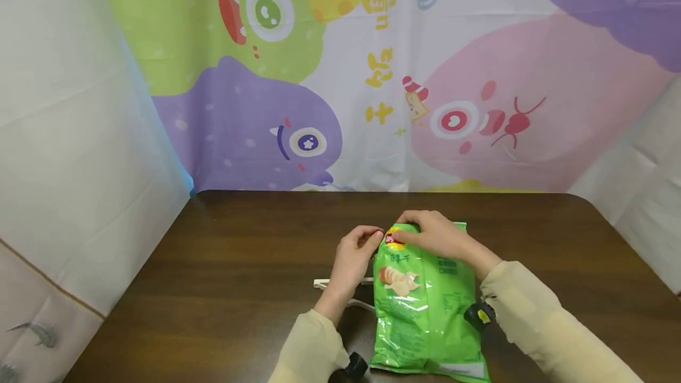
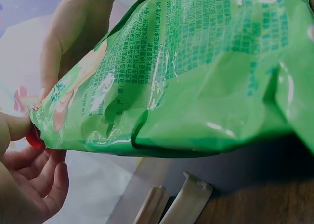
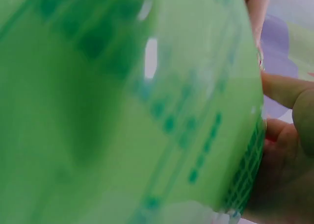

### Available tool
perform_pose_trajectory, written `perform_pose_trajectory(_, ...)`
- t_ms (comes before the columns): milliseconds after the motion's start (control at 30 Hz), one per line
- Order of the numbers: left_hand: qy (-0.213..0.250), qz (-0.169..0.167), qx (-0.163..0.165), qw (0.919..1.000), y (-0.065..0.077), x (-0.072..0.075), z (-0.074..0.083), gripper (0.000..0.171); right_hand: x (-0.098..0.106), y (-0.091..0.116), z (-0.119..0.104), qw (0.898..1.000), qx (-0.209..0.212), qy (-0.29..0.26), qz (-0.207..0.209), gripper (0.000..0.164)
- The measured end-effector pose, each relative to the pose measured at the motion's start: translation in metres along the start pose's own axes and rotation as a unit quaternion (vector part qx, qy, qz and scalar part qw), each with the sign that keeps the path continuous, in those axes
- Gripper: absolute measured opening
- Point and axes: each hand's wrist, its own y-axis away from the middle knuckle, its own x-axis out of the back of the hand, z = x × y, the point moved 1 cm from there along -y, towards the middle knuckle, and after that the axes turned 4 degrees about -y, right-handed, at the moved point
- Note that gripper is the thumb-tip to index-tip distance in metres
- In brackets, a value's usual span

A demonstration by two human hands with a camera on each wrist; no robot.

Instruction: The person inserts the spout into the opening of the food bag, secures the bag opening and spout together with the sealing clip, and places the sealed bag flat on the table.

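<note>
A green bag of potato chips stands tilted over the table, its printed panel with a chip picture facing me. My left hand pinches the bag's upper left corner between thumb and fingers, plainly seen in the left wrist view. Over the top edge lies my right hand, gripping it with the thumb on the near face beside the round logo. In the right wrist view, the bag covers most of the picture and the right hand holds its edge. The bag's far side is mostly hidden.
Behind the bag, partly hidden, a pale hinged strip, perhaps a sealing clip, lies spread on the brown table. A cartoon-printed cloth hangs along the table's back edge, with white cloth on both sides.
</note>
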Motion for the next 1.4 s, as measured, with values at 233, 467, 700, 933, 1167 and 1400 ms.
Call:
perform_pose_trajectory(233,0.016,-0.004,-0.013,0.9998,-0.013,-0.004,-0.020,0.026,0.001,0.001,-0.005,1.000,-0.004,-0.009,0.018,0.017)
perform_pose_trajectory(467,0.008,-0.003,-0.024,0.9997,-0.017,-0.006,-0.029,0.026,-0.001,0.000,-0.004,0.999,-0.008,-0.017,0.026,0.014)
perform_pose_trajectory(700,-0.001,0.006,-0.026,0.9996,-0.016,-0.005,-0.028,0.024,-0.004,-0.001,-0.005,0.999,-0.012,-0.020,0.034,0.012)
perform_pose_trajectory(933,-0.014,0.013,-0.023,0.9995,-0.017,-0.006,-0.029,0.023,-0.004,-0.001,-0.008,0.999,-0.008,-0.019,0.040,0.011)
perform_pose_trajectory(1167,-0.033,0.009,-0.008,0.9994,-0.016,-0.006,-0.029,0.023,-0.005,-0.001,-0.008,1.000,-0.008,-0.008,0.028,0.019)
perform_pose_trajectory(1400,-0.043,0.003,-0.014,0.9990,-0.014,-0.004,-0.029,0.022,-0.009,-0.001,-0.008,1.000,-0.019,-0.018,0.013,0.020)
